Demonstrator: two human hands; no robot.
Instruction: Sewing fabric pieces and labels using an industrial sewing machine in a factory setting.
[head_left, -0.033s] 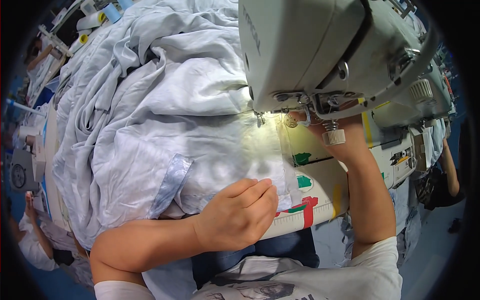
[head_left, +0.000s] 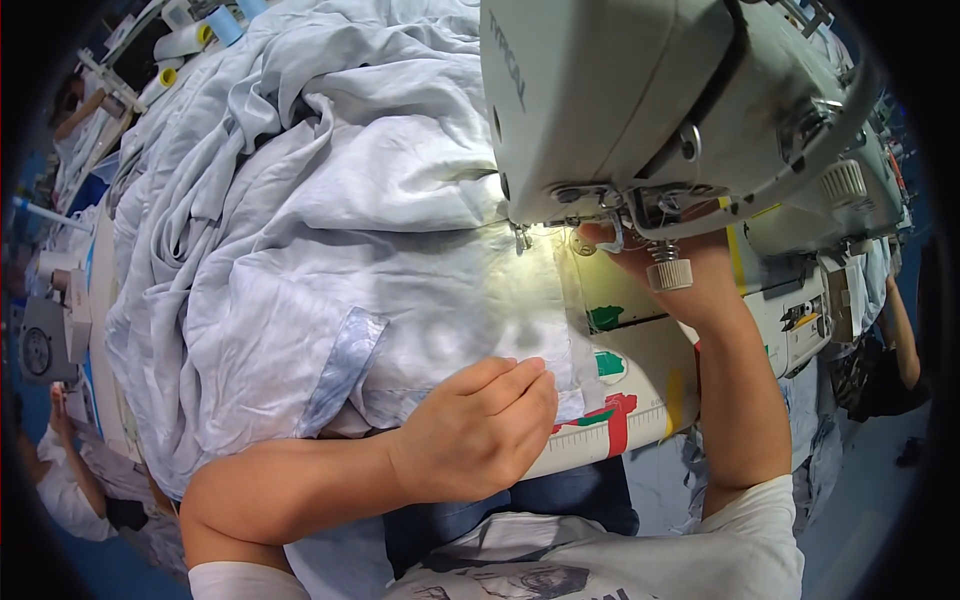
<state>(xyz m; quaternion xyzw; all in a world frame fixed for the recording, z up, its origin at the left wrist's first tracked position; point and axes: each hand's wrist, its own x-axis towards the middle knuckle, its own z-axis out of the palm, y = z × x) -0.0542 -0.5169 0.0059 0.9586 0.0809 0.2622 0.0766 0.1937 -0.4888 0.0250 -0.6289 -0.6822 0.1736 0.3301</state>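
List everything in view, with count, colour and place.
Fabric heap: one, pale grey-white, left and centre
Sewing machine: one, off-white, upper right
Ribbed knobs: at least two, off-white, on the machine
Table: one, whitish, under the machine
Patches: several, red, green and yellow, on the table
Thread cones: at least four, blue and white, upper left
Co-workers: at least two, partly visible, side edges
Left hand: one, bare, at the fabric's near edge
Right hand: one, bare, partly hidden behind machine parts
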